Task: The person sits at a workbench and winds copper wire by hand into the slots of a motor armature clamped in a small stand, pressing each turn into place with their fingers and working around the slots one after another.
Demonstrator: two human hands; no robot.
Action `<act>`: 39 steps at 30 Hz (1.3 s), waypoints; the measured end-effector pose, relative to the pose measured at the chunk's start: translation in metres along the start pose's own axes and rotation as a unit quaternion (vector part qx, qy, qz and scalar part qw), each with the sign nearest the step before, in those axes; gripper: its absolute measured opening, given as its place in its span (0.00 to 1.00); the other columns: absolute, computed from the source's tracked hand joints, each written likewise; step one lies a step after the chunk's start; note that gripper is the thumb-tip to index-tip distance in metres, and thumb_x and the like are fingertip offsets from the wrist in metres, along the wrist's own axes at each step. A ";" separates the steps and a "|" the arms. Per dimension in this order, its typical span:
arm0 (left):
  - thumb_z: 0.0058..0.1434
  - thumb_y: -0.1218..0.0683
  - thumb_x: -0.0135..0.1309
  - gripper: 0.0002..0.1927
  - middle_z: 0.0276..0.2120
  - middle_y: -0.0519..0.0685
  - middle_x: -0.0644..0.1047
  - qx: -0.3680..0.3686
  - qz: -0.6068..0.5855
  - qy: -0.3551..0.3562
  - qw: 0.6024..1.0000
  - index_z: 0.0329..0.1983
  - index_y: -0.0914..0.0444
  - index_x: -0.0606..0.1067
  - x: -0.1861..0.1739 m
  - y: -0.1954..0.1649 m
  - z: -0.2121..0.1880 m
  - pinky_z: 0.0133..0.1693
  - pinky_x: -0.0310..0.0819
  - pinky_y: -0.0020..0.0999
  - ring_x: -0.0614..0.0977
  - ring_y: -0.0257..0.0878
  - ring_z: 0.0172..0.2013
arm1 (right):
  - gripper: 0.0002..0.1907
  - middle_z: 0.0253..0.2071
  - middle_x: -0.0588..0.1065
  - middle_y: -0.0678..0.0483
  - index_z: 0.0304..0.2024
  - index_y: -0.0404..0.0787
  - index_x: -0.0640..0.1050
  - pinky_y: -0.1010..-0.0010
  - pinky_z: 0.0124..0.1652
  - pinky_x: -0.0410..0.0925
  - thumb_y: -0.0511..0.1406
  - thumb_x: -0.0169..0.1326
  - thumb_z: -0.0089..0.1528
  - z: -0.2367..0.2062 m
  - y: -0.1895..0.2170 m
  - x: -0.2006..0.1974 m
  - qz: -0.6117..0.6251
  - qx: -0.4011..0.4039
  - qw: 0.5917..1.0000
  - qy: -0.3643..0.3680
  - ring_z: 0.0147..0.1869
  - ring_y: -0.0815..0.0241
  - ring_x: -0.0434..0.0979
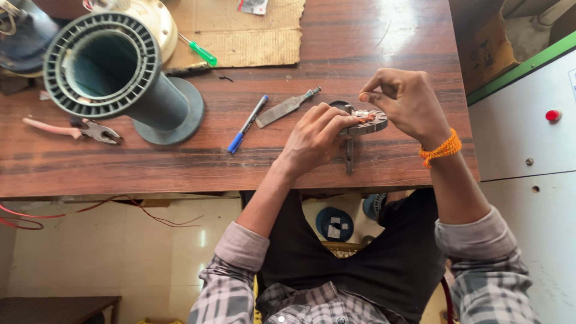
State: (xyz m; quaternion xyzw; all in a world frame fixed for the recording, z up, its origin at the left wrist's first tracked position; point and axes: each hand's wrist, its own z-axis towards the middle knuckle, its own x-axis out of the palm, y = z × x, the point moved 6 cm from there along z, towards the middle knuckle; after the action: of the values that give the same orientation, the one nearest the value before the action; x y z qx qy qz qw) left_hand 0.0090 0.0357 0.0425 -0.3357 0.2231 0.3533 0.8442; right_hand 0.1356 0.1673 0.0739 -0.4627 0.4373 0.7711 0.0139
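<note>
Your checked sleeves are closest to the lens. Your left hand (pixel 315 137) has its fingers pressed down on the round metal stator (pixel 367 122) lying on the wooden table (pixel 180 165); your right hand (pixel 403 99) hovers just over the stator, fingertips pinched together. A flat file (pixel 283 108) and blue pen (pixel 247 124) lie left of the stator.

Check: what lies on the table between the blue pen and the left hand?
In the head view, a flat metal file lies on the wooden table between the blue pen and the left hand.
</note>
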 end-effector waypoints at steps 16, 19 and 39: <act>0.57 0.51 0.57 0.18 0.47 0.54 0.83 -0.354 -0.288 0.169 0.874 0.49 0.62 0.81 0.039 0.066 0.036 0.50 0.75 0.42 0.82 0.42 0.45 | 0.09 0.28 0.78 0.54 0.40 0.37 0.83 0.75 0.28 0.65 0.37 0.65 0.65 0.020 -0.002 0.007 -0.033 -0.029 0.999 -0.008 0.29 0.70 0.73; 0.61 0.57 0.54 0.10 0.51 0.57 0.81 -0.327 -0.389 0.209 0.836 0.43 0.63 0.82 0.034 0.067 0.025 0.49 0.77 0.43 0.79 0.44 0.44 | 0.08 0.19 0.73 0.55 0.40 0.39 0.84 0.72 0.22 0.54 0.37 0.65 0.65 0.002 0.012 -0.002 -0.036 0.008 0.999 0.013 0.20 0.68 0.62; 0.70 0.55 0.52 0.15 0.54 0.46 0.77 -0.194 -0.397 0.248 0.862 0.59 0.58 0.72 0.024 0.066 0.022 0.54 0.75 0.39 0.77 0.40 0.54 | 0.05 0.35 0.82 0.48 0.39 0.35 0.82 0.70 0.33 0.74 0.27 0.61 0.59 -0.101 0.028 0.062 0.031 -0.043 0.998 -0.043 0.36 0.56 0.84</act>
State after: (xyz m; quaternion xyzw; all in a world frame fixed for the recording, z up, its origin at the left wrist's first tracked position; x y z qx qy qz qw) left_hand -0.0218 0.0971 0.0155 -0.6292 0.1996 -0.0707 0.7479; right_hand 0.1591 0.0567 0.0282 -0.4158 0.4166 0.8084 -0.0114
